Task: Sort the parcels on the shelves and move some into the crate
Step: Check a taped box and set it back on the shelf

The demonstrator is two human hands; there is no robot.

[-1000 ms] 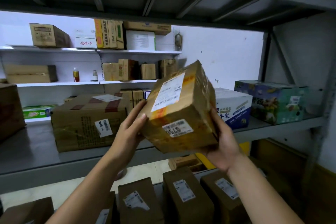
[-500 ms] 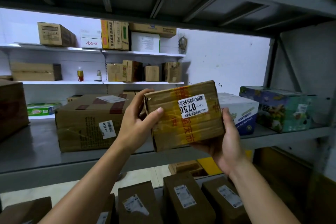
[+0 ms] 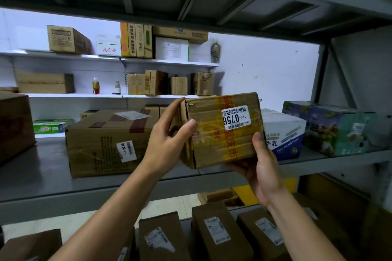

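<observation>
Fingers (image 3: 179,103) of left hand (image 3: 167,144) and right hand (image 3: 263,167) grip the taped parcel (image 3: 212,154) aloft; glossy tape (image 3: 229,146) could let it slip.

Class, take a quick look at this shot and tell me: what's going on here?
A person stands at a grey metal shelf, holding a taped cardboard parcel up in both hands. The left-hand grip holds its left end, thumb on the front; the right-hand grip cups its lower right corner. Its white sticker faces the camera. The parcel is off the shelf, where a large brown box and a white carton rest.
</observation>
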